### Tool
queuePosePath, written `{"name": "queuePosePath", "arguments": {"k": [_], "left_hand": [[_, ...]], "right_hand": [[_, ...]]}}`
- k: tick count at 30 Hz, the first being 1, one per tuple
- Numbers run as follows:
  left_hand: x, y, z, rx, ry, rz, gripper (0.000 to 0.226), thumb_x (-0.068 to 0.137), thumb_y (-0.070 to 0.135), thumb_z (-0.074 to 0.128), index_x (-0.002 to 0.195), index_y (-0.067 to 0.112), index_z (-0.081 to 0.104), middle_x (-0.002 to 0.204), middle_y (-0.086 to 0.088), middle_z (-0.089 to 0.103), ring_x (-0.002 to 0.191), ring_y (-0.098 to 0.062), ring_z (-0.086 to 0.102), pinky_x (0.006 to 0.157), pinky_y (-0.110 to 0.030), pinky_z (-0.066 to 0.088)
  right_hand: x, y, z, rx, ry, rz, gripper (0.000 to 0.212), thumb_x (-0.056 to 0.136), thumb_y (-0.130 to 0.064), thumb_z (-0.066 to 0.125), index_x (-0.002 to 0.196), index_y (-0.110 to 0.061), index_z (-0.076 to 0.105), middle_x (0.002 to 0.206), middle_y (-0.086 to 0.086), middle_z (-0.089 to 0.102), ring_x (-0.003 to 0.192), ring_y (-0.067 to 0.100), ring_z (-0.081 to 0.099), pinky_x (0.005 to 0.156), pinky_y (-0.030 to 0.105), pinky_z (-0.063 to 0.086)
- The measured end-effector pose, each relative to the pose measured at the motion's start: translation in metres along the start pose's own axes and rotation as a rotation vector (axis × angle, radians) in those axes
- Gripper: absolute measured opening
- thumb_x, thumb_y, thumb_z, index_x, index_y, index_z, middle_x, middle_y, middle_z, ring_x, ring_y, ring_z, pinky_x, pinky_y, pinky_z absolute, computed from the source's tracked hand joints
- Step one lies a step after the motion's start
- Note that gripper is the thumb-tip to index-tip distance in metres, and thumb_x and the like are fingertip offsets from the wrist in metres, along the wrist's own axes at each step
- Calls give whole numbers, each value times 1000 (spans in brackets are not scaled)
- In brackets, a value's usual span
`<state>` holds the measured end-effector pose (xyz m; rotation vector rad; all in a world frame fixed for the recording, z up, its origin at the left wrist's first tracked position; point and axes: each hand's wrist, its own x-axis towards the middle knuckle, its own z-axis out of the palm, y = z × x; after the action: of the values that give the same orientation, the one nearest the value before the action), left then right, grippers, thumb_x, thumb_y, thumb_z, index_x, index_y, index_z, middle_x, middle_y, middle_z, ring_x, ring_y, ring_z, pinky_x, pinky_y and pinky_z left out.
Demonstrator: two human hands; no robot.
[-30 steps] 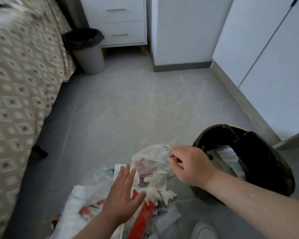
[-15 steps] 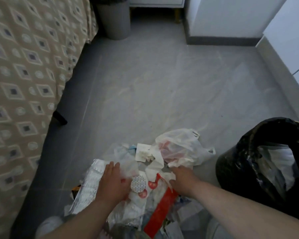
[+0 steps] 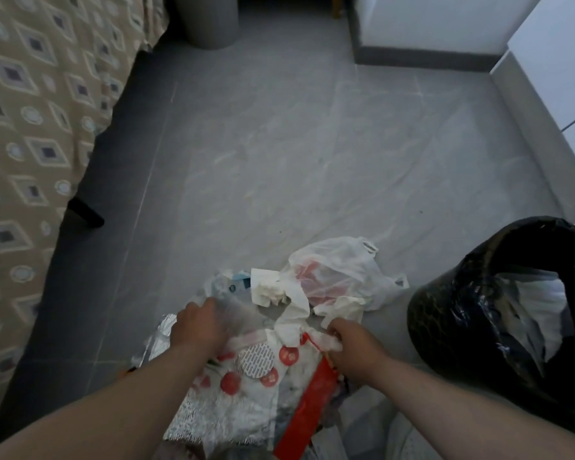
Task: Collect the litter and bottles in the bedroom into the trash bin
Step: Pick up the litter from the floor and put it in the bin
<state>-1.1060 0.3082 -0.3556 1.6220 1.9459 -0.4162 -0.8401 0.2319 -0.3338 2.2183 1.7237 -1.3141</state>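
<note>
A pile of litter lies on the floor in front of me: a white plastic bag [image 3: 337, 273], crumpled tissues [image 3: 269, 288], a silver foil bag [image 3: 210, 416], a white wrapper with red dots [image 3: 243, 370] and a red strip [image 3: 312, 403]. My left hand [image 3: 198, 327] presses down on a clear plastic wrapper [image 3: 238, 307] at the pile's left. My right hand [image 3: 352, 346] is closed on crumpled white tissue [image 3: 341, 308] at the pile's right. The trash bin [image 3: 452, 313], lined with a black bag, stands to the right and holds white litter.
A bed with a patterned beige cover [image 3: 30, 127] runs along the left, with one dark leg [image 3: 85, 214] on the floor. A second grey bin [image 3: 206, 21] stands at the far end. White cabinets [image 3: 551, 68] line the right wall. Bare grey floor lies beyond the pile.
Both hands came down into the pile. The right hand left the plastic bag's handle and closed on tissue. The view tilted down and forward.
</note>
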Motion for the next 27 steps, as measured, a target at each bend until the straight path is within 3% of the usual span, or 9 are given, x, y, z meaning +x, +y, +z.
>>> {"name": "queuePosePath", "arguments": {"k": [3, 6, 9, 13, 15, 19, 23, 27], "left_hand": [[-2, -3, -1, 99, 47, 44, 30, 85, 29, 52, 114, 22, 55, 117, -9, 48, 112, -29, 46, 89, -38, 43], [-3, -6, -4, 97, 98, 125, 9, 84, 17, 51, 88, 19, 59, 107, -7, 56, 100, -27, 54, 77, -35, 43], [-6, -11, -12, -46, 95, 148, 26, 82, 18, 57, 62, 20, 41, 83, -5, 61, 78, -27, 57, 61, -30, 38], [-14, -13, -43, -412, 155, 147, 15, 77, 17, 71, 72, 25, 59, 74, 2, 64, 74, -20, 61, 66, -28, 45], [-22, -9, -62, -484, 186, 221, 15, 77, 13, 73, 74, 23, 63, 74, 4, 66, 74, -15, 63, 67, -24, 46], [-52, 12, -107, -572, 328, 324, 17, 75, 8, 75, 70, 20, 65, 67, 6, 63, 63, -4, 56, 55, -4, 38], [-96, 50, -153, -689, 419, 412, 24, 74, 4, 75, 66, 23, 62, 63, 8, 60, 56, 0, 52, 53, -6, 39], [-138, 101, -183, -771, 426, 528, 22, 76, 6, 75, 67, 23, 64, 63, 3, 62, 53, -2, 52, 50, -13, 41]], "right_hand": [[2, -2, -6, 164, 74, 45, 19, 79, -33, 67, 93, -25, 57, 89, -3, 59, 83, 14, 58, 71, 22, 44], [4, -4, -12, 167, 77, 57, 27, 80, -21, 65, 107, -19, 61, 90, -5, 56, 85, 12, 55, 70, 20, 41], [5, -7, -20, 167, 70, 35, 26, 80, -20, 66, 105, -18, 61, 84, -8, 56, 84, 13, 56, 71, 23, 45], [3, -18, -39, 133, 70, -17, 28, 77, -24, 69, 104, -17, 63, 94, -4, 59, 87, 12, 56, 70, 22, 42], [0, -31, -54, 114, 92, -64, 30, 76, -21, 69, 105, -16, 65, 97, -4, 60, 90, 13, 57, 72, 23, 43], [-20, -63, -95, 76, 126, -196, 35, 76, -20, 70, 110, -18, 65, 94, -11, 54, 89, 8, 52, 69, 14, 36], [-60, -85, -147, -11, 171, -286, 39, 74, -25, 72, 112, -18, 65, 101, -3, 63, 89, 10, 55, 74, 19, 41], [-115, -79, -209, -17, 348, -300, 35, 73, -28, 70, 108, -22, 66, 101, -4, 65, 86, 10, 56, 74, 22, 43]]}}
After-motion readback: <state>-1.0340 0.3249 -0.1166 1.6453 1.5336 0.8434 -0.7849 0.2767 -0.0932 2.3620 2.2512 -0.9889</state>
